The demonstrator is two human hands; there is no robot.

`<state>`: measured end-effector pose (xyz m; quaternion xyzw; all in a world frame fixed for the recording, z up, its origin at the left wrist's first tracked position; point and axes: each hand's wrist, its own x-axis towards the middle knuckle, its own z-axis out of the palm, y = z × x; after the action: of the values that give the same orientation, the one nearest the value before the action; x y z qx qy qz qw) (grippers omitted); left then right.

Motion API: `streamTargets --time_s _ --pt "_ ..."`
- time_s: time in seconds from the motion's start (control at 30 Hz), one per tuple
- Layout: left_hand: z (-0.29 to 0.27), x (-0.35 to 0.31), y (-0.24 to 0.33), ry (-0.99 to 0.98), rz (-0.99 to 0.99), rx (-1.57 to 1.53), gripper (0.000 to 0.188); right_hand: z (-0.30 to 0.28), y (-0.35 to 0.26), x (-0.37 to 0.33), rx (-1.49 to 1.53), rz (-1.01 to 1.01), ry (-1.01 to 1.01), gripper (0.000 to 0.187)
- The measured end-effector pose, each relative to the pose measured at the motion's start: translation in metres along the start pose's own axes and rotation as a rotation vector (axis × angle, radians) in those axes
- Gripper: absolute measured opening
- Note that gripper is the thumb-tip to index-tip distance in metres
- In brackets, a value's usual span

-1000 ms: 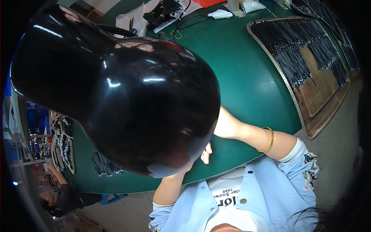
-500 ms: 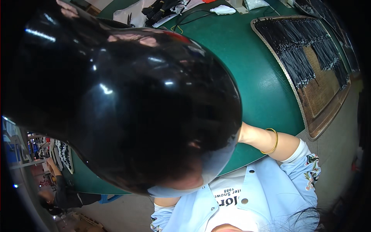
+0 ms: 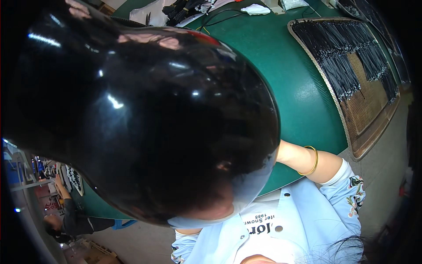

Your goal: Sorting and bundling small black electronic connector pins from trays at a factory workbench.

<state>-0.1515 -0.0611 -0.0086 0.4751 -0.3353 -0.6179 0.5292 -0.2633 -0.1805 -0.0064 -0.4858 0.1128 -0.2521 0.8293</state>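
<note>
A large glossy black rounded hood [image 3: 176, 114], probably a lamp shade, fills the middle and left of the head view. It hides both of my hands and whatever they hold or touch. From the lower right, my right forearm [image 3: 307, 160], with a gold bangle [image 3: 314, 160], reaches behind the hood's right edge. Only a short piece of my left forearm [image 3: 189, 230] shows below the hood. The green tabletop [image 3: 303, 92] lies beneath, partly covered.
At the right, a brown woven tray [image 3: 369, 119] carries rows of black cable pieces [image 3: 336, 72] with pale ends. A bundle of black cables [image 3: 187, 11] and a white crumpled piece [image 3: 256, 9] lie at the far edge. Another person [image 3: 72, 218] sits at the lower left.
The black hood's right edge and the tray sit slightly further right in the picture. The other person's hand has shifted slightly upward. My forearms have barely moved.
</note>
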Motion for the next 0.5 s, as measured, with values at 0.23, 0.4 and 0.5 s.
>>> streamTargets --time_s 0.23,0.4,0.5 --pt "0.001 -0.001 -0.003 0.044 -0.044 -0.047 0.045 -0.003 -0.002 -0.002 -0.002 0.034 -0.103 0.017" --pt "0.015 0.0 0.015 -0.033 -0.021 -0.095 0.042 0.001 -0.006 -0.004 0.3 0.279 -0.345 0.04" --pt "0.009 0.0 0.011 -0.06 -0.03 -0.135 0.04 0.001 -0.011 -0.007 0.3 0.257 -0.332 0.04"
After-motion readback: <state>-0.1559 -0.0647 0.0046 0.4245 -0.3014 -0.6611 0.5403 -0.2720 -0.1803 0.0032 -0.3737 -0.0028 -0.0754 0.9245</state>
